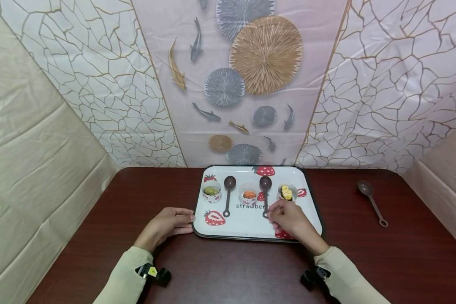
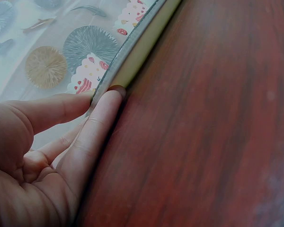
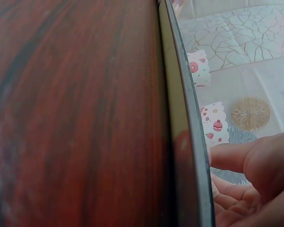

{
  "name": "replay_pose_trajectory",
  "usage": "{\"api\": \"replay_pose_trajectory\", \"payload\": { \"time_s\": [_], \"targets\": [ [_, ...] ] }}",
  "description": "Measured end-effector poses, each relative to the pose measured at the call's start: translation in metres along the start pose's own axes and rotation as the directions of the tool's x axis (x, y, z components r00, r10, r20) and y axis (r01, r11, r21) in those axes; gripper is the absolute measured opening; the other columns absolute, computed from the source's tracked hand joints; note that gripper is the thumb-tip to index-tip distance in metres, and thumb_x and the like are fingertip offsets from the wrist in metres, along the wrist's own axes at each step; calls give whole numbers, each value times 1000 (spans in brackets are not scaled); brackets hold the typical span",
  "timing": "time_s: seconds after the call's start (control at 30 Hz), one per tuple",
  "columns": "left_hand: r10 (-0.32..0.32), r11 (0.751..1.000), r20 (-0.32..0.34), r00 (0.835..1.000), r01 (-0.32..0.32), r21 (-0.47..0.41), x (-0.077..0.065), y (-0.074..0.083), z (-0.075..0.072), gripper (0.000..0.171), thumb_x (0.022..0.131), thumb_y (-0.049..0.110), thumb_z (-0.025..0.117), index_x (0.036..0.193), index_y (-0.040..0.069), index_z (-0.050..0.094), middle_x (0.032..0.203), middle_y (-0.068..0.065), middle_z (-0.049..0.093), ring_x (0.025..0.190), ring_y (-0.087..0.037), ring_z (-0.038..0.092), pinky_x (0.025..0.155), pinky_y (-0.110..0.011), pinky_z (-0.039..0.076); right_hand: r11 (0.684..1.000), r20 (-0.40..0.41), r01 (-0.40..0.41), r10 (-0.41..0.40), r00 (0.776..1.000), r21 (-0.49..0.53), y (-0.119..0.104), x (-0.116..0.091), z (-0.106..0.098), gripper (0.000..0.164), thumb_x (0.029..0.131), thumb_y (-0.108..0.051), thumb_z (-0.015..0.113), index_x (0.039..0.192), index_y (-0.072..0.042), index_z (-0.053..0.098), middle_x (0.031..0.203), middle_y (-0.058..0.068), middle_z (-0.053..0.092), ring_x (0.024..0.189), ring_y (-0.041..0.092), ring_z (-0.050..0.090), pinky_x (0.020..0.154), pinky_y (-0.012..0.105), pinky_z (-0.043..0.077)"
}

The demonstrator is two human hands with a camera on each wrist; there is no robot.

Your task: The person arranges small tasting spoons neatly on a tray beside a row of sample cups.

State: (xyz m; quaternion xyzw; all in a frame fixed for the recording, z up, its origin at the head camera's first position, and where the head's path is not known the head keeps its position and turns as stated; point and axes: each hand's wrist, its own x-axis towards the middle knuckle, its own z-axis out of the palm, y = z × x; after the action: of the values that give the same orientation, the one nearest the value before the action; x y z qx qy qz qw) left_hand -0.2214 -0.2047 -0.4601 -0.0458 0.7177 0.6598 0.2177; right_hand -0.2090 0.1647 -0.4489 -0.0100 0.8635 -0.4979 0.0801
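Observation:
A white strawberry-print tray [image 1: 235,228] with a dark rim lies on the table. At its left edge my left hand [image 1: 170,223] pinches the rim; thumb and a finger meet at it in the left wrist view. My right hand [image 1: 290,216] holds the handle end of a brown spoon [image 1: 265,183], which lies on the tray with its round bowl away from me. Left of it lies a second brown spoon [image 1: 229,183]. Three paper cups hold green food [image 1: 211,191], orange food [image 1: 249,194] and yellow food [image 1: 286,192]. The right wrist view hides the held spoon behind the tray rim.
A third brown spoon [image 1: 371,198] lies on the dark red wooden table [image 1: 235,270], right of the tray. Behind the table hangs a patterned cloth [image 1: 228,122], close to the tray's far edge. Beige cloth [image 1: 34,160] borders the left side.

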Motion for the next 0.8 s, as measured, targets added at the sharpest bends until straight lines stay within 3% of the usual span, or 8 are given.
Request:
{"api": "replay_pose_trajectory", "payload": {
  "time_s": [0.33, 0.8],
  "targets": [
    [-5, 1000, -6, 1000, 5, 6, -3, 2, -1, 48, 101, 8, 70, 142, -14, 55, 108, -14, 75, 87, -17, 76, 84, -33, 67, 999, -8, 9, -10, 1000, -52, -3, 1, 1, 9, 98, -4, 69, 104, 3, 70, 66, 4, 64, 52, 12, 63, 50, 26, 57],
    [9, 1000, 21, 1000, -9, -4, -2, 0, 0, 49, 102, 8, 70, 142, -15, 54, 110, -15, 74, 88, -17, 77, 85, -33, 66, 997, -3, 19, -19, 1000, -79, -3, -4, -1, 13, 98, -8, 72, 106, 2, 68, 66, 4, 64, 53, 14, 63, 50, 27, 55]
  ]
}}
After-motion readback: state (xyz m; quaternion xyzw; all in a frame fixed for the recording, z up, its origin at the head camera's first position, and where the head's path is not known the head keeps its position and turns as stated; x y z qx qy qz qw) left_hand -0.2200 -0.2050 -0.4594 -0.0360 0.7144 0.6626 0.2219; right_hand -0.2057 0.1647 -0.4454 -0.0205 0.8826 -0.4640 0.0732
